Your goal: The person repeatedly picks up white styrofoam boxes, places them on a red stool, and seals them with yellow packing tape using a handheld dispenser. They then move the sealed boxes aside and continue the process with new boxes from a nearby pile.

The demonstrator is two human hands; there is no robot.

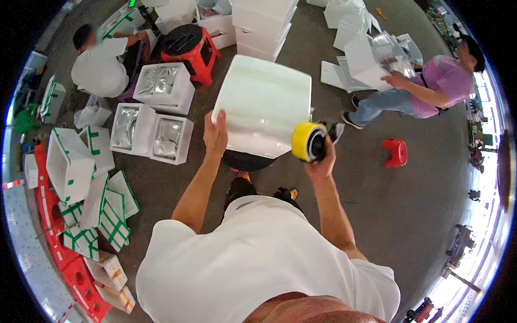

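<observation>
A white foam box [264, 97] rests on a round black stool top [249, 161] in front of me, its smooth top facing up. My left hand [216, 134] grips the box's near left side, thumb along the edge and fingers partly hidden behind it. In my right hand [323, 161] is a tape dispenser [318, 143] with a wide yellow roll, held by the box's near right corner. The dispenser's far end is blurred, and I cannot tell whether tape touches the box.
Foam boxes with silvery liners [157, 81] stand left, by a red stool [196, 51] and a seated person [102, 67]. Green-taped boxes [70, 167] pile beside a red barrier [59, 237]. Another person [439, 86] handles a foam box [366, 62] at right, beyond a small red stool [396, 153].
</observation>
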